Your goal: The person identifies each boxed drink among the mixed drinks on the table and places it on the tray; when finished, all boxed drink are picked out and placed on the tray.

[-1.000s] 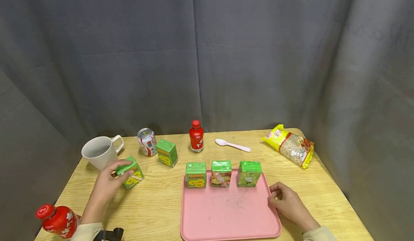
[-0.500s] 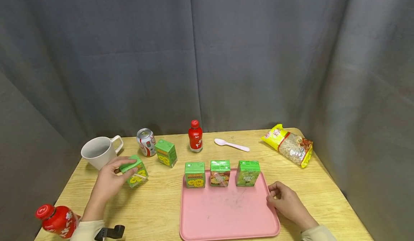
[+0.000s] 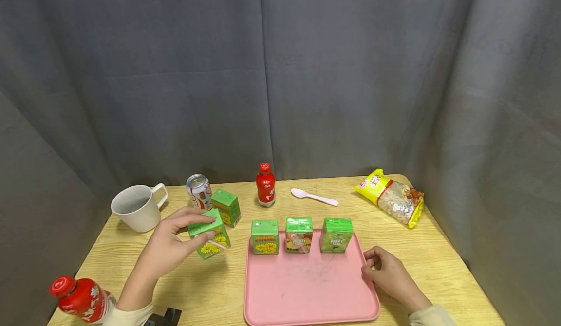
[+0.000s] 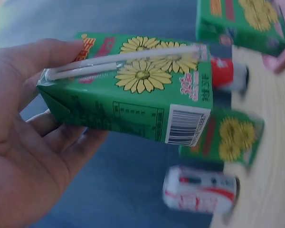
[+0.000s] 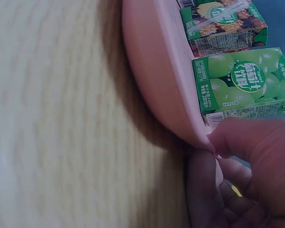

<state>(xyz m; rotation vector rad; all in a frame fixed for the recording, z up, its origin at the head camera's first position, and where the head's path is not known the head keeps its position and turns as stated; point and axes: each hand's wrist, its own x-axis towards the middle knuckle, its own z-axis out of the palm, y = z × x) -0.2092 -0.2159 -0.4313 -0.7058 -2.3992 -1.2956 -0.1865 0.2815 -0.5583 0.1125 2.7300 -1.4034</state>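
Note:
My left hand (image 3: 168, 243) grips a green drink carton (image 4: 142, 88) by its top end, thumb on one side and fingers on the other. Yellow flowers and a wrapped straw show on the carton's face; it is raised over the table, left of the pink tray (image 3: 311, 292). At the tray's right edge, my right hand (image 3: 391, 275) pinches the rim between thumb and fingers. Along the tray's back edge stand a yellow-flower carton (image 3: 265, 241), a brown-and-green juice carton (image 3: 299, 236) with a straw, and a green grape juice carton (image 3: 336, 236).
Behind the left hand are a white mug (image 3: 138, 211), a soda can (image 3: 198, 190) and another flower carton (image 3: 226, 207). Farther back lie a red bottle (image 3: 265, 187), a pink spoon (image 3: 314, 197) and a yellow snack bag (image 3: 392, 197). Another red bottle (image 3: 83, 299) stands by the left forearm.
My left hand has carried the flower carton to the right, away from the mug and toward the tray. The right hand stays at the tray's rim.

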